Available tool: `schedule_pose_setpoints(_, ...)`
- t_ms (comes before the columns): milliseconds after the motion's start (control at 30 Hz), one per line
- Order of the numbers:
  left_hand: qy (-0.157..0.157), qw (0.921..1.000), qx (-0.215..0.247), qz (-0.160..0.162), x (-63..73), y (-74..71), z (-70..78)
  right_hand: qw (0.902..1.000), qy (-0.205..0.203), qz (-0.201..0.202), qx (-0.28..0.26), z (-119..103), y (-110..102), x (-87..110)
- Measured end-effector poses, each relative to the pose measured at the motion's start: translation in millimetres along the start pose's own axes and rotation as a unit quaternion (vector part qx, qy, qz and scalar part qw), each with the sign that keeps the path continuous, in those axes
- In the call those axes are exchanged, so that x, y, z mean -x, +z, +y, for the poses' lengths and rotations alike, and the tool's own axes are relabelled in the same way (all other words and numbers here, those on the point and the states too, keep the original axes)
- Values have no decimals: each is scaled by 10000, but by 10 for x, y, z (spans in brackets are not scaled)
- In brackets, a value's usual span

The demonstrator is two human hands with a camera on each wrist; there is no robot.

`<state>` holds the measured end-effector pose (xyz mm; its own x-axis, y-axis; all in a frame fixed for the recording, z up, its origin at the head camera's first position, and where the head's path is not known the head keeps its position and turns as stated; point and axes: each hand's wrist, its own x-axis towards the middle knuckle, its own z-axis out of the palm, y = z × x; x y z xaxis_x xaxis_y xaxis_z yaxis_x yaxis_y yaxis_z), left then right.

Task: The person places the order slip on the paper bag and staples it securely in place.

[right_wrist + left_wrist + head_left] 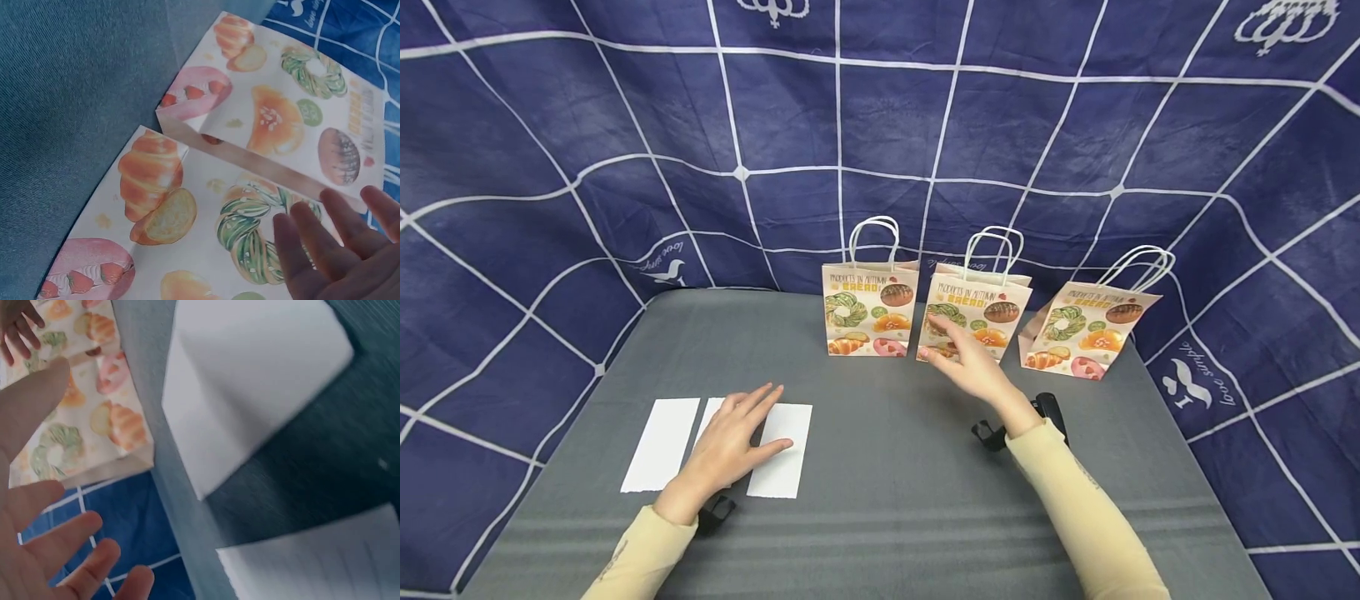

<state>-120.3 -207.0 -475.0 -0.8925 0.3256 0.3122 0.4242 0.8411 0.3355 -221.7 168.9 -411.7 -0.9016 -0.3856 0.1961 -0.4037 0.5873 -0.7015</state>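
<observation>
My left hand [721, 450] hovers over three white paper slips, its fingers spread and holding nothing. It partly covers the middle slip [706, 415]; the left slip [658, 442] and the right slip [788, 458] lie on either side. In the left wrist view, one slip [250, 375] looks creased or bent upward. My right hand [973, 367] reaches in front of the middle paper bag [977, 289], fingers extended. The right wrist view shows its fingertips [303, 219] before a printed bag front [156, 187]; whether they touch it I cannot tell.
A left paper bag [871, 310] and a tilted right paper bag [1086, 329], both with white handles and bread prints, flank the middle one. All stand at the back of the grey table [880, 517]. Behind hangs a blue cloth [790, 117] with white lines.
</observation>
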Motion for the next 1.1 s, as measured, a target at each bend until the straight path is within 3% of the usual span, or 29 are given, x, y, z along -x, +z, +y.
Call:
schedule_pose_setpoints(133,-81,9998,117,-154,44,11,-74,9938,-169,-53,-1099,-110,-56,-57)
schedule_pose_setpoints(233,-135,9995,212,-212,68,22,-116,9864,-153,-75,-1632,-245,-110,-72)
schedule_pose_setpoints(433,-362,9975,493,-358,87,51,-187,9808,69,-153,-1944,-282,-123,-133)
schedule_pose_setpoints(667,-661,9926,1005,-151,121,118,-262,9708,307,-93,-2377,-252,-89,-219)
schedule_pose_setpoints(767,-983,9856,1370,-109,131,153,-287,9686,383,-20,-2457,-242,-76,-254)
schedule_pose_setpoints(900,-1426,9694,1998,-17,130,185,-316,9667,404,111,-2525,-237,-56,-294)
schedule_pose_setpoints(1100,-1600,9495,2695,-150,106,205,-362,9638,455,337,-2606,-243,-19,-330)
